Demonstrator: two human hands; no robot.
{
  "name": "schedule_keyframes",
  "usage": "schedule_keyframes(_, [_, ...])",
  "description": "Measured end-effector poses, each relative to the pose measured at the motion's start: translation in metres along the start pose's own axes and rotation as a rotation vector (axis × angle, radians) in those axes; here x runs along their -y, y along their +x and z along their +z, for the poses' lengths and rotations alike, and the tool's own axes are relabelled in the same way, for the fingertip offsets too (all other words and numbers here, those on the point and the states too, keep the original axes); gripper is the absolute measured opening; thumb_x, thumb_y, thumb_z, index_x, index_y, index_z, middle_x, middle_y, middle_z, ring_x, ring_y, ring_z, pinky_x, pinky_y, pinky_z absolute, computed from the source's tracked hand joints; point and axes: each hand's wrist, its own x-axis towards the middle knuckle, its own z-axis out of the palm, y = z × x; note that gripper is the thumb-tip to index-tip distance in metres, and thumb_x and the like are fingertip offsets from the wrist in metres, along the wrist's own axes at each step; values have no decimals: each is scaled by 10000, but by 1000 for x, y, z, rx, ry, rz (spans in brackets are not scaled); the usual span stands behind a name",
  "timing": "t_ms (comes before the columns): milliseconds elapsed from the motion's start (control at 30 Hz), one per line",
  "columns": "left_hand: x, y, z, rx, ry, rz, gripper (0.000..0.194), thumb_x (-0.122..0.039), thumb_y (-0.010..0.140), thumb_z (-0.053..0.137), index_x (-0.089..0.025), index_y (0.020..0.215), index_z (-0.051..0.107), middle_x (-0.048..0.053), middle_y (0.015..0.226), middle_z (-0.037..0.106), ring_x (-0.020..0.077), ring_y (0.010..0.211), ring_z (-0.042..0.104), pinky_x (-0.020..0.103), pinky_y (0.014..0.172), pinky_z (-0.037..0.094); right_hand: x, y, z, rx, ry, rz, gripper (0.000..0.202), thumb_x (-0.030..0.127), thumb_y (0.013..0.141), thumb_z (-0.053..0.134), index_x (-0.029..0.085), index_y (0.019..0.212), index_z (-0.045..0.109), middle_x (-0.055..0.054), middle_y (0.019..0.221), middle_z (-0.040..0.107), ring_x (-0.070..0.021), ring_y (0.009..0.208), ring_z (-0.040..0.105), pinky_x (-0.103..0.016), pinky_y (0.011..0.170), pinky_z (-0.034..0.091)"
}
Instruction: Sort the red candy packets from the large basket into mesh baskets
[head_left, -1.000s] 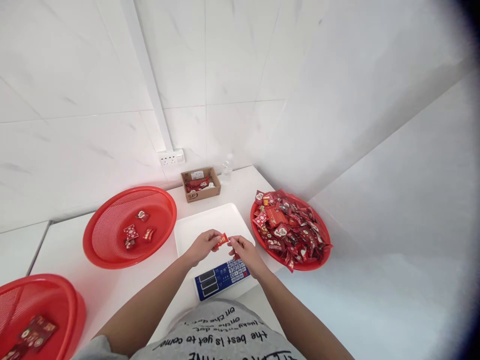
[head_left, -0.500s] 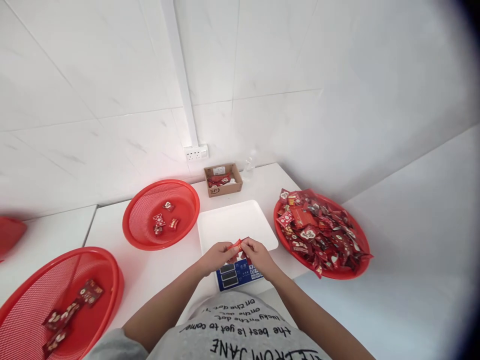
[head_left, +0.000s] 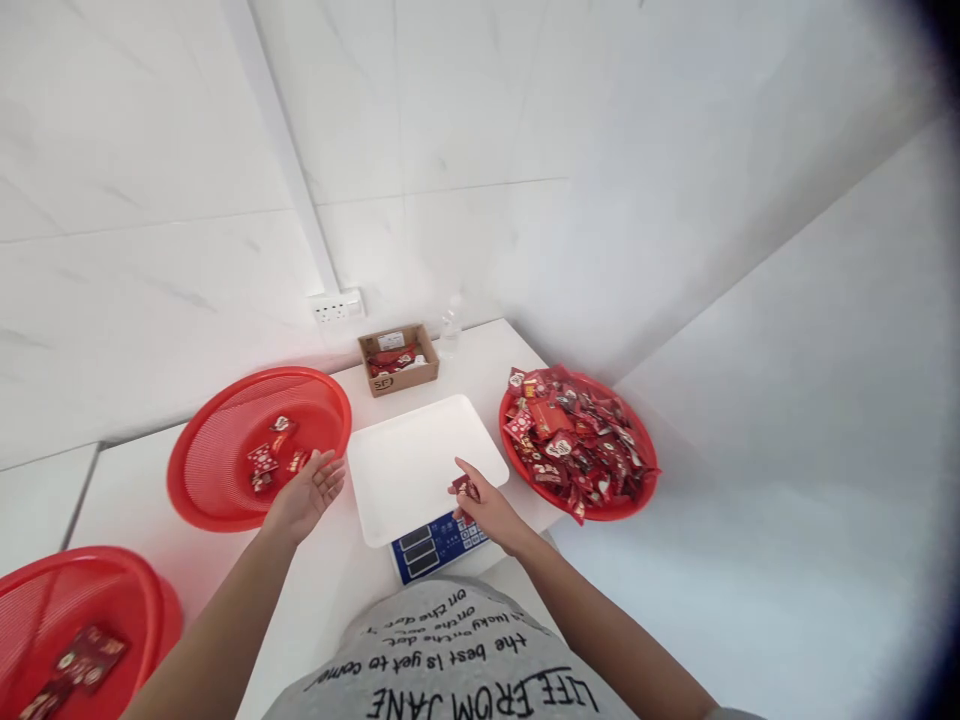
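My left hand (head_left: 306, 497) is open, palm turned up and fingers loosely spread, at the near right rim of a red mesh basket (head_left: 201, 430). Nothing lies in it. Several small red packets (head_left: 262, 458) rest on that basket's floor. Over the near right corner of the white scale pan (head_left: 409, 455), my right hand (head_left: 486, 510) holds a small dark red packet (head_left: 466, 487), its index finger stretched out. The scale's blue panel (head_left: 439, 543) shows below the pan, partly behind the right hand.
Right of the scale, a red basket (head_left: 651, 440) is heaped with red packets. A second mesh basket (head_left: 142, 590) with a few packets stands at lower left. Behind the scale are a small cardboard box (head_left: 405, 378) and a clear plastic bottle (head_left: 451, 328), near the wall.
My hands, together over the scale before, have parted. The left has moved to the basket and opened; one more packet shows inside it. The view has shifted right.
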Motion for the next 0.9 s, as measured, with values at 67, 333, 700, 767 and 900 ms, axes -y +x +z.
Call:
schedule_keyframes(67, [18, -7, 10, 94, 137, -82, 163, -253, 842, 536, -173, 969, 598, 58, 881, 642, 118, 711, 615, 240, 672, 500, 1, 0, 0, -18, 8, 11, 747, 227, 725, 520, 281, 1391, 187, -29, 1038, 557, -82, 590, 568, -244, 551, 454])
schedule_keyframes(333, [81, -32, 76, 516, 307, -401, 271, -420, 746, 637, -184, 877, 615, 31, 801, 657, 148, 724, 612, 285, 714, 487, 16, 7, 28, 182, -330, -144, 894, 197, 675, 622, 283, 1423, 139, -46, 1107, 572, -141, 811, 574, -286, 760, 446])
schedule_keyframes(700, [53, -3, 67, 191, 153, -344, 125, -198, 823, 559, -154, 933, 599, 92, 941, 669, 164, 784, 658, 277, 712, 526, -7, -16, -79, -555, -560, -160, 533, 257, 780, 496, 183, 1302, 414, -114, 1196, 530, -205, 966, 548, -375, 911, 400])
schedule_keyframes(767, [55, -6, 61, 187, 123, -349, 130, -156, 823, 543, -156, 940, 599, 87, 914, 670, 158, 761, 661, 276, 700, 536, -16, -29, -101, -658, -731, -117, 505, 267, 774, 507, 194, 1271, 454, -113, 1209, 521, -258, 1135, 456, -419, 984, 326])
schedule_keyframes(900, [62, -11, 48, 153, 72, -375, 125, -124, 821, 533, -157, 916, 608, 70, 863, 667, 130, 698, 654, 245, 650, 542, -47, -44, -118, -724, -926, 45, 572, 304, 767, 536, 191, 1314, 410, -143, 1321, 438, -332, 1247, 344, -492, 1006, 265])
